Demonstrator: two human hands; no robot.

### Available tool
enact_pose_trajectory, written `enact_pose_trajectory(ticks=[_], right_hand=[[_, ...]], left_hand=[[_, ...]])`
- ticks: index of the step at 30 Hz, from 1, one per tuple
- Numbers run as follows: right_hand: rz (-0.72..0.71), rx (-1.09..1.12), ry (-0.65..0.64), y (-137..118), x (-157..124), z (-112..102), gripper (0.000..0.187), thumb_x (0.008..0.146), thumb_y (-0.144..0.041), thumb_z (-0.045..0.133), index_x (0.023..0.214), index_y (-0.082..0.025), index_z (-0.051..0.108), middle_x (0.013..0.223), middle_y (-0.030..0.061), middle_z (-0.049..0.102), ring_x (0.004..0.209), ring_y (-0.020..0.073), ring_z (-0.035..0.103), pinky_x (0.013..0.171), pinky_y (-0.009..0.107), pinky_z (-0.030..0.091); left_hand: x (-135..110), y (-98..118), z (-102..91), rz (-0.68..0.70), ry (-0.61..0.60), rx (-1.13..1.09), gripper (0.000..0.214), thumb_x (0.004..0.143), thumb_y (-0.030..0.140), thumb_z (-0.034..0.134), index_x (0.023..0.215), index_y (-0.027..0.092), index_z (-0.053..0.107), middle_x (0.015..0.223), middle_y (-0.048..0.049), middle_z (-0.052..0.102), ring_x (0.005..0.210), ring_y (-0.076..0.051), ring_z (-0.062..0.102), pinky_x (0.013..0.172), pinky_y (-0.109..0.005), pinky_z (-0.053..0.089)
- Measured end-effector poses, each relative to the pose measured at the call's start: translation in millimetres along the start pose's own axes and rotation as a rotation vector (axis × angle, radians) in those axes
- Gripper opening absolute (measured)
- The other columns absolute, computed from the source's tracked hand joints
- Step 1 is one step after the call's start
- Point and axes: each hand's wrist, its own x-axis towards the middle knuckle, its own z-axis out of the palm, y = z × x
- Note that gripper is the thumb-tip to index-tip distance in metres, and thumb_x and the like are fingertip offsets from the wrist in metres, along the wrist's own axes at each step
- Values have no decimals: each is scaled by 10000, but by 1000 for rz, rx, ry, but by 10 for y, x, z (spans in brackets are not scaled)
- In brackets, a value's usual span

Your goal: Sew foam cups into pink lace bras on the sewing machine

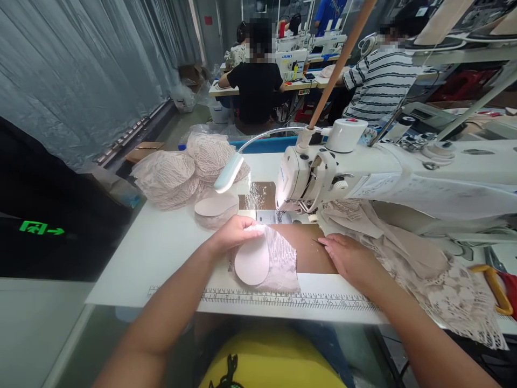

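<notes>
My left hand (238, 233) is closed on the upper edge of a pale pink lace piece (284, 258), its thumb on top. A smooth rounded pad (253, 261), like a bra cup, lies over the left part of the lace. To the right, my right hand (343, 253) is closed in a pinch, with a thin dark pointed tool (316, 241) just showing at its fingertips; its kind is too small to tell. Behind both hands stands a white sewing machine (299, 178), its needle area close above the lace.
Bundled lace pieces (165, 175) and a stack of pads (217, 205) sit at the table's left. More lace fabric (436, 280) spreads on the right under the machine arm. A printed ruler (323, 299) runs along the front edge. A lamp (229, 172) overhangs. Co-workers (258, 89) sit beyond.
</notes>
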Motion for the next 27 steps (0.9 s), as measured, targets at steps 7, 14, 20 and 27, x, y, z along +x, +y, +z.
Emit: enact_pose_trajectory(ticks=[7,14,20,27], right_hand=[[-4,448,-121,-498,226,-267,449,967,-383,319,1335,-220,518,1283,57,609,1159,233,572,904,350,493],[24,742,-225,-613,449,-244,422,913,-442,460,1234,-223,624,1216,58,654,1141,253,580,976,387,445],[59,867,-251,-663,510,-239,345,859,-403,561,1131,-215,661,1003,51,702,908,214,631,800,338,488],[67,937,-234,-754,585,-149,207,831,-347,587,953,-203,670,789,11,632,726,157,569,631,274,435]], left_hand=[[-73,79,107,12,-241,-96,300,765,408,711,848,120,714,702,-23,624,641,-111,536,591,-230,407],[-53,28,112,31,-264,-74,312,759,419,712,828,115,725,699,-23,630,615,-105,522,562,-222,403],[-35,3,128,12,-278,-91,308,753,412,715,865,127,740,696,-19,635,626,-112,527,590,-230,399],[-24,-31,134,-1,-292,-73,361,731,450,721,816,99,733,703,-39,621,717,-154,556,655,-253,426]])
